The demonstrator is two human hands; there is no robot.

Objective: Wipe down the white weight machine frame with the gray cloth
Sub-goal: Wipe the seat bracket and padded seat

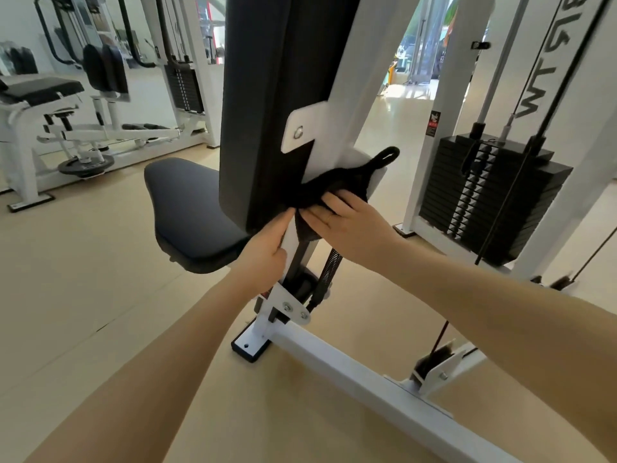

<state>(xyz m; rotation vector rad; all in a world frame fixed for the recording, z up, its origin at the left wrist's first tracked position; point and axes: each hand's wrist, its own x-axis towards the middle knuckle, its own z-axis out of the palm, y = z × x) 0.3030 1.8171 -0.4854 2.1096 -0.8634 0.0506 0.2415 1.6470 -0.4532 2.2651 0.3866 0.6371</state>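
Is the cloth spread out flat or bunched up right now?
Bunched up. The cloth is gathered in dark folds under the right hand against the white frame, with its hanging loop sticking out.

A gym: a white weight machine (384, 392) with a black padded seat (187, 208) and a stack of weight plates (490, 198) (cables running up from it), more machines (50, 128) on a pale floor (83, 279).

Large dark letters on the white frame upright (547, 78) at right, seen sideways, appear to read "WT" followed by unclear characters. A small sticker (434, 123) on a post is illegible.
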